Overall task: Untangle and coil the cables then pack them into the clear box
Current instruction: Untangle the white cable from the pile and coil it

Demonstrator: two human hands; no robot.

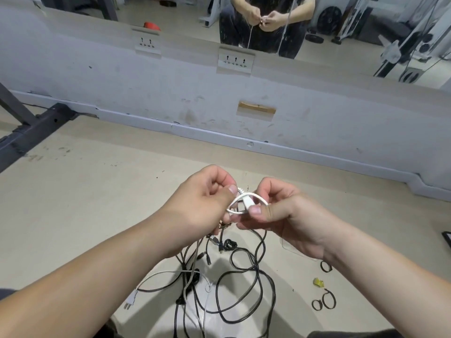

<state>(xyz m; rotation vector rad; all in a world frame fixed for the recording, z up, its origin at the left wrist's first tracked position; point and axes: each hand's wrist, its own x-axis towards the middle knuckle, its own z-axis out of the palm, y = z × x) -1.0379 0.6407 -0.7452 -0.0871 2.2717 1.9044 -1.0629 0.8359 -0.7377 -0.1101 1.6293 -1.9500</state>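
Head view: a white cable (244, 200) is held above the floor (85, 191), between the two hands and in the middle of the picture. Its connector end lies on a slant, with the ribbed collar at the far left and the body running toward the near right. A small loop of the same cable crosses it from left to right.

The left hand (202, 203) is curled, with thumb and forefinger pinching the cable at the ribbed collar. The right hand (288, 213) is also curled, and its thumb and forefinger pinch the loop at the connector's lower end. Both forearms reach in from the near corners, and the hands are almost touching.

Strands hang from the hands into a tangle of black cables (246, 276) on the floor just below. A white lead ending in a two-pin plug (129, 303) trails out to the near left. To the right of the tangle lie small black loops (324, 301) and a yellow piece (318, 282). A faint edge of clear plastic shows under the right hand, but I cannot tell what it is.

Farther off stands a scuffed grey wall (146, 93) with sockets (235, 61) and a mirror (170, 11) above it. A dark metal frame (36, 128) stands at the left.
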